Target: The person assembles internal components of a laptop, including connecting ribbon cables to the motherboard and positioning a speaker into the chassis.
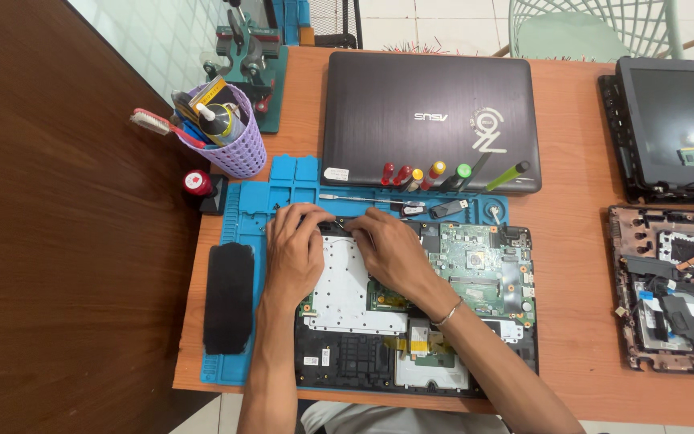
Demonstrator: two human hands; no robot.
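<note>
Head view, landmark: I place everything from the opened black laptop base with its green circuit board and silver metal plate [443, 321], which lies on the blue silicone work mat [242, 209].
Left hand [295, 249]: it rests palm down over the far-left corner of the base, fingers curled onto the far edge.
Right hand [391, 249]: it lies just beside the left, fingertips on the same far edge, forearm crossing the base from the near right, a thin bracelet on the wrist.
Grip: both hands are bent over and pressing at the edge; I cannot tell whether either pinches a part, since the fingertips hide it.
Key relation: the worked strip runs left to right along the far edge of the base, long axis across my view; the two hands meet over it, the left nearer the corner.
Beyond the base: a row of coloured-handled screwdrivers [435, 173] and a closed dark laptop [431, 112].
Left of the base: a black rectangular pad [229, 297] on the mat.
Right of the base: another stripped laptop shell [672, 289], well apart.
</note>
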